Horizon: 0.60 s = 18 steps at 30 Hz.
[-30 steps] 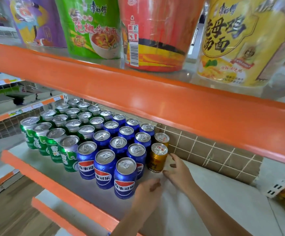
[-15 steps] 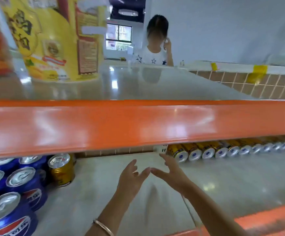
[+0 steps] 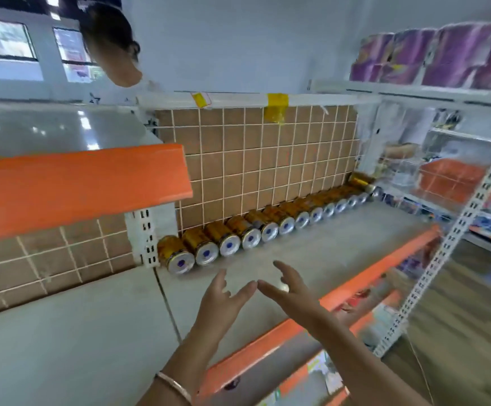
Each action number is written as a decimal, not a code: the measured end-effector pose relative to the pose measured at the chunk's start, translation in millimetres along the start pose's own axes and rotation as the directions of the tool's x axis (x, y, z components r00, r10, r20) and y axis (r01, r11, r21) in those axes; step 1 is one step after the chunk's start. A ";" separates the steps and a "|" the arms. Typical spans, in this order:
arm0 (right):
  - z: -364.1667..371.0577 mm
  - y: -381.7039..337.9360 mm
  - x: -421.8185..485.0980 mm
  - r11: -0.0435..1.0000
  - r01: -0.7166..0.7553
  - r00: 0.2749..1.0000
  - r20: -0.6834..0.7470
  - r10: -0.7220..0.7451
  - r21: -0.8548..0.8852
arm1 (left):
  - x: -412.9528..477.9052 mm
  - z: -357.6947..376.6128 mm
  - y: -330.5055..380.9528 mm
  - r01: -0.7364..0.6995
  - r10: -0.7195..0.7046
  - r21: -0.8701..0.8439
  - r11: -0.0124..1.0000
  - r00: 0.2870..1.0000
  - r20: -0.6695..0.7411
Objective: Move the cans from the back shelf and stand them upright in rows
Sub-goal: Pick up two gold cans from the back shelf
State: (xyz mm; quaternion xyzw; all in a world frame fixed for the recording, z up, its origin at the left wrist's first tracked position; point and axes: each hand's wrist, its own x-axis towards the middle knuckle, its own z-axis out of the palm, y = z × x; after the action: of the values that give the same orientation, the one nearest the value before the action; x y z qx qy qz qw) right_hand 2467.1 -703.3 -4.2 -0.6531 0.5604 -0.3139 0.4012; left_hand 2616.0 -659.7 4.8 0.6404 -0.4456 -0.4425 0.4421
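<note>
Nearest the camera, over the front of the shelf (image 3: 92,332), both hands hover side by side and hold nothing. A thin bracelet (image 3: 174,385) circles the left wrist. The left hand (image 3: 223,301) has its fingers (image 3: 220,278) spread and released. The right hand (image 3: 292,294) is the same, its fingers (image 3: 282,268) relaxed and pointing toward the back. The thumbs come close together; whether they touch I cannot tell. An orange lip (image 3: 267,344) runs along the shelf's front edge under the right forearm. Beyond the hands and well apart from them, the cans (image 3: 229,244) lie on their sides in one long, close-packed row against the tiled wall (image 3: 253,159), silver ends facing forward. Up left, an upper shelf (image 3: 77,183) juts out. Farther back, a person (image 3: 112,45) shows above the wall, and purple packs (image 3: 443,54) sit on a high rack at the right.
</note>
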 end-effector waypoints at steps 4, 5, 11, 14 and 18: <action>-45.8 18.9 -5.8 0.999 -0.042 0.996 -0.079 0.044 0.033 | 5.6 49.0 18.4 -0.008 0.010 -0.040 0.999 0.998 0.062; -55.4 22.4 -7.4 0.998 -0.052 0.994 -0.093 0.055 0.040 | 7.2 58.3 21.3 -0.005 0.008 -0.041 0.999 0.997 0.076; -96.7 40.9 -1.8 0.992 -0.080 0.975 -0.200 0.100 0.102 | 28.0 104.3 38.0 0.006 0.001 -0.055 0.998 0.993 0.120; -112.8 46.6 7.7 0.984 -0.105 0.966 -0.222 0.135 0.144 | 45.5 130.1 49.4 -0.014 0.023 -0.060 0.998 0.988 0.152; -143.4 54.7 31.7 0.980 -0.120 0.963 -0.223 0.154 0.160 | 76.3 163.0 62.7 -0.038 0.059 -0.104 0.994 0.978 0.200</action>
State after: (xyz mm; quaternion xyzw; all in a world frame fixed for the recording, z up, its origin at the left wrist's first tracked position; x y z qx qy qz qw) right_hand 2323.1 -762.0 15.6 -0.5400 0.6234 -0.4000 0.3997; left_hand 2464.2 -774.4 16.4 0.5581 -0.4811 -0.5162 0.4365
